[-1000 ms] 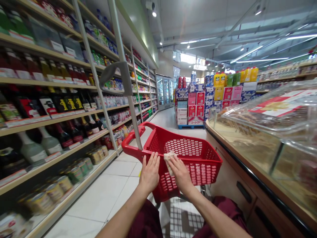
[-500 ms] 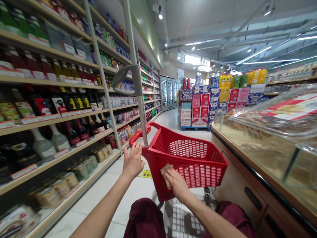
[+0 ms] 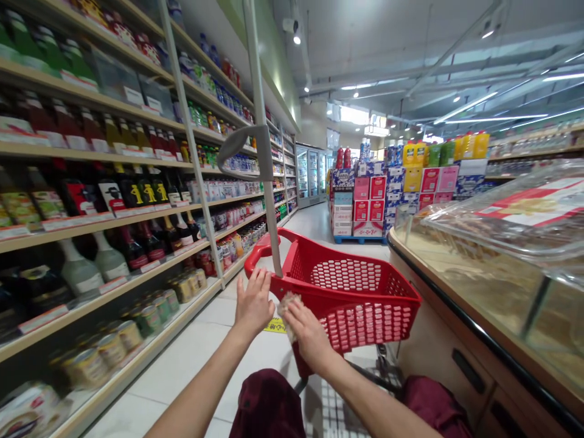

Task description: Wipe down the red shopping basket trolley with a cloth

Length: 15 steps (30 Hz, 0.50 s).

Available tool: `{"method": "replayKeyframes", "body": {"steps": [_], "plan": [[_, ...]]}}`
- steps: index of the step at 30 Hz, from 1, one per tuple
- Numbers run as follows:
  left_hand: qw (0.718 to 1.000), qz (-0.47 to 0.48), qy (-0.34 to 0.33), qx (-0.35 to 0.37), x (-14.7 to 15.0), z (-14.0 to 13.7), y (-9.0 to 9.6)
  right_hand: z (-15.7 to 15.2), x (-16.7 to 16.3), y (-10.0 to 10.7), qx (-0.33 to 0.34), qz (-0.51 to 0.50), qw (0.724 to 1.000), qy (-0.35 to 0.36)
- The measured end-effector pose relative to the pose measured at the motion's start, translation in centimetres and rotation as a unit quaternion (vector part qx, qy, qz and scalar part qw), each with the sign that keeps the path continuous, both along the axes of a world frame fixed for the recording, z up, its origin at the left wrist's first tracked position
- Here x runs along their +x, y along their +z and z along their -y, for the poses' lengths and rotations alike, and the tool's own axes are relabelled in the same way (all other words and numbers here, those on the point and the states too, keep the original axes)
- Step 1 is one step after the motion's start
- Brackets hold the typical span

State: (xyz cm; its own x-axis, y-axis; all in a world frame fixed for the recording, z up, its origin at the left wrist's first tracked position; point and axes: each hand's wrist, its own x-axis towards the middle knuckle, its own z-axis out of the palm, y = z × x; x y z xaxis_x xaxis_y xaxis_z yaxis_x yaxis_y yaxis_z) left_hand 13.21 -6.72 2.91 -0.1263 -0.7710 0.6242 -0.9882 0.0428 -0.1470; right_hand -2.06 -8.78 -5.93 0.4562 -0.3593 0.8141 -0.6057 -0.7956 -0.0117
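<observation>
A red plastic shopping cart (image 3: 360, 316) with a perforated basket stands in front of me. My left hand (image 3: 255, 304) grips the cart at the near end of its red handle (image 3: 258, 252), the fingers laid over the edge. Under my right hand (image 3: 310, 334) is a crumpled, greyish-beige cloth (image 3: 290, 304), pressed to the side of the basket near the handle corner. The fingers cover part of the cloth. Rising from the cart beside the handle is a grey pole (image 3: 269, 207) with a grey loop grip (image 3: 244, 152) on it.
Shelves of bottles and cans (image 3: 114, 213) line the left side. Close on the right is a display counter (image 3: 460, 310) with clear food packs (image 3: 524, 213). Stacked drink boxes (image 3: 369, 207) stand ahead on a blue pallet. A yellow floor sticker (image 3: 275, 326) lies beyond my hands.
My right hand has slid the cloth left along the basket's side toward the handle. The cart's handle and pole, with my left hand, appear slightly farther right.
</observation>
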Motion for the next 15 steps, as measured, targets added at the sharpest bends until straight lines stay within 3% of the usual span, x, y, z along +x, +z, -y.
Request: {"method": "replayKeyframes", "body": {"steps": [4, 6, 12, 15], "plan": [[1.0, -0.01, -0.008, -0.011, -0.7, 0.1, 0.0, 1.7, 0.6, 4.6, 0.006, 0.1, 0.994, -0.037], [1.0, -0.01, -0.01, -0.017, -0.9, 0.1, 0.0, 3.2, 0.0, 5.2, 0.019, 0.088, 0.994, -0.054], [0.999, -0.015, -0.023, -0.037, -1.3, -0.3, 0.1, 5.2, -9.5, 0.7, 0.069, 0.055, 0.984, -0.157], [0.998, -0.019, -0.027, -0.046, -1.8, -0.3, 0.5, 5.0, -11.1, 0.3, 0.087, 0.079, 0.975, -0.186]]}}
